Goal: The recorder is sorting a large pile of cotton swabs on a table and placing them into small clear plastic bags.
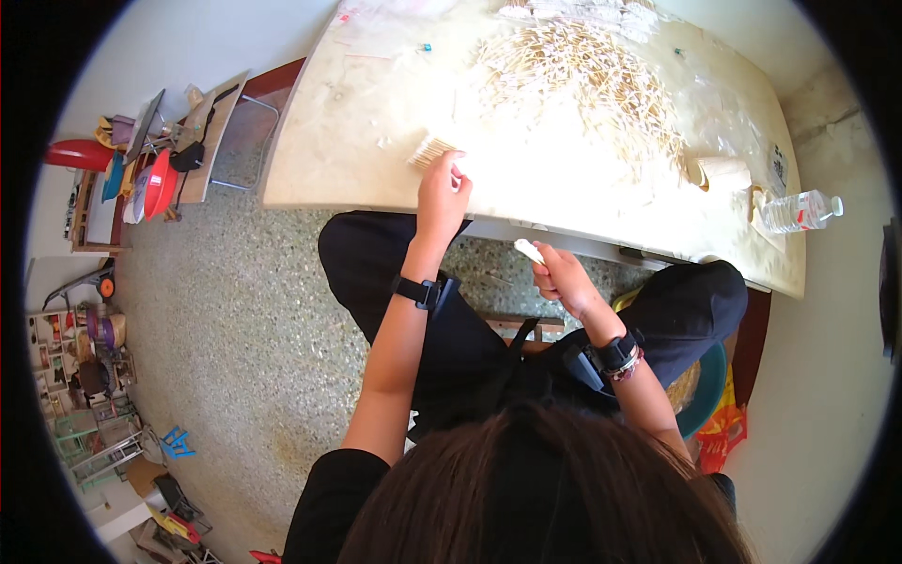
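Observation:
On the table near its front edge lies a small row of cotton swabs [430, 151]. The curled fingers of my left hand [443, 195] close on its right end. Just in front of the table edge, above my lap, my right hand [565, 280] is closed around a small white bundle [529, 250]. Its pale end sticks out past the fingers and looks like bunched swab tips; the rest is hidden in the hand. Farther back on the table spreads a large loose pile of cotton swabs [583, 75], partly washed out by glare.
A clear plastic bottle [799, 212] lies at the table's right edge, near a cream-coloured roll or packet [723, 174]. White bundles [601, 13] line the back. Below right stands a teal tub [711, 390]. At left, a side table [209, 141] stands beside red basins [161, 184].

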### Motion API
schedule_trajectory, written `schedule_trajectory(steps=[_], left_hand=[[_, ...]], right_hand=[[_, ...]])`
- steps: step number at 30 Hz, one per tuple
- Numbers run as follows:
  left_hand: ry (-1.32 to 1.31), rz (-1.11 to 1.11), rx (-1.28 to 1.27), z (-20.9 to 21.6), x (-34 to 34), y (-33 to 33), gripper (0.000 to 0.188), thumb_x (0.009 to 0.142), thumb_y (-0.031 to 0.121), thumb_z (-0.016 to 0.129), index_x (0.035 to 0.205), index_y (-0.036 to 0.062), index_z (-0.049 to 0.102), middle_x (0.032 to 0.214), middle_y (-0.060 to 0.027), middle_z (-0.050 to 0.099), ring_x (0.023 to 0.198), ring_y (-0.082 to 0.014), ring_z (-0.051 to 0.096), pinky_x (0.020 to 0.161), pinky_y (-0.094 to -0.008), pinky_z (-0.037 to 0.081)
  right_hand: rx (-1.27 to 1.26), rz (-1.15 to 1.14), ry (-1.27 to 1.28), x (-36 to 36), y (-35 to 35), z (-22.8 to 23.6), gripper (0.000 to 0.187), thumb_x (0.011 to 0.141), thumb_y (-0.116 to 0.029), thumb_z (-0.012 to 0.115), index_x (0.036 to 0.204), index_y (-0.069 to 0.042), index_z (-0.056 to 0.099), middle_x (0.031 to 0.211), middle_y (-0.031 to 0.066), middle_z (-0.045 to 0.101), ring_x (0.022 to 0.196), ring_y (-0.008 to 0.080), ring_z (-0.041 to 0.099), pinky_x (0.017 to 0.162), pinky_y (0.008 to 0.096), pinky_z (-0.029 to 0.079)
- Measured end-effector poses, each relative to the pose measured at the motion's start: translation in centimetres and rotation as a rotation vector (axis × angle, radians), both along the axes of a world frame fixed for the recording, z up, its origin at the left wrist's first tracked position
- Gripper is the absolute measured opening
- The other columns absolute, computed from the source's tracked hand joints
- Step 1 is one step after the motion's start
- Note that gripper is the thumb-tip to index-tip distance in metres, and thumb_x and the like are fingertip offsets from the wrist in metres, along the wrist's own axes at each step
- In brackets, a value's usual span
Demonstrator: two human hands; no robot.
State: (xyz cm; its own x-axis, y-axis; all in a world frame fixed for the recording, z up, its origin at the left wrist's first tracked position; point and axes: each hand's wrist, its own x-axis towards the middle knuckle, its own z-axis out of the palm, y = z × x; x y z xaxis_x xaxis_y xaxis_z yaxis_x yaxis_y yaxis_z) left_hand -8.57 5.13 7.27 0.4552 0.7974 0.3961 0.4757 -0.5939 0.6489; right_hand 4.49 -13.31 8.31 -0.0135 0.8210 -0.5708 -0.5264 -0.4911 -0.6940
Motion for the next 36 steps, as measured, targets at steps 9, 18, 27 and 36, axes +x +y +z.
schedule_trajectory(steps=[9, 18, 27, 36], left_hand=[[-0.245, -0.278, -0.383, 1.7, 3.5, -8.1, 0.04, 0.077, -0.006, 0.054, 0.115, 0.0042, 0.047, 0.078, -0.0041, 0.046, 0.069, -0.0122, 0.049, 0.063, -0.0233, 0.043], [-0.407, -0.462, -0.442, 1.1, 5.4, -10.1, 0.034, 0.078, -0.005, 0.054, 0.11, 0.0035, 0.05, 0.086, -0.0055, 0.054, 0.078, -0.013, 0.054, 0.068, -0.025, 0.044], [-0.023, -0.289, 0.046, -0.5, 4.2, -7.9, 0.015, 0.075, 0.0, 0.057, 0.09, 0.0021, 0.057, 0.091, -0.0108, 0.054, 0.088, -0.0297, 0.05, 0.078, -0.0376, 0.042], [0.072, -0.315, 0.099, 0.0, 4.3, -7.8, 0.013, 0.078, 0.004, 0.055, 0.091, 0.0053, 0.055, 0.089, -0.0087, 0.053, 0.084, -0.0284, 0.047, 0.076, -0.0381, 0.039]], right_hand=[[0.021, -0.116, -0.982, 3.5, 1.3, -1.4, 0.049, 0.091, -0.036, 0.044, 0.066, 0.004, 0.058, 0.053, 0.0119, 0.052, 0.053, 0.0206, 0.054, 0.056, 0.035, 0.043], [0.008, -0.137, -1.215, 4.6, 1.0, -1.5, 0.046, 0.09, -0.034, 0.043, 0.068, 0.003, 0.059, 0.06, 0.0231, 0.054, 0.059, 0.0392, 0.056, 0.06, 0.0432, 0.043], [0.002, -0.146, -1.233, 4.7, 1.0, -1.9, 0.044, 0.09, -0.032, 0.044, 0.068, 0.004, 0.058, 0.063, 0.0257, 0.053, 0.063, 0.0429, 0.054, 0.06, 0.0458, 0.042], [-0.019, -0.111, -1.256, 4.6, 1.2, -1.4, 0.044, 0.09, -0.032, 0.044, 0.069, 0.004, 0.059, 0.065, 0.0268, 0.053, 0.065, 0.0437, 0.055, 0.061, 0.0467, 0.042]])
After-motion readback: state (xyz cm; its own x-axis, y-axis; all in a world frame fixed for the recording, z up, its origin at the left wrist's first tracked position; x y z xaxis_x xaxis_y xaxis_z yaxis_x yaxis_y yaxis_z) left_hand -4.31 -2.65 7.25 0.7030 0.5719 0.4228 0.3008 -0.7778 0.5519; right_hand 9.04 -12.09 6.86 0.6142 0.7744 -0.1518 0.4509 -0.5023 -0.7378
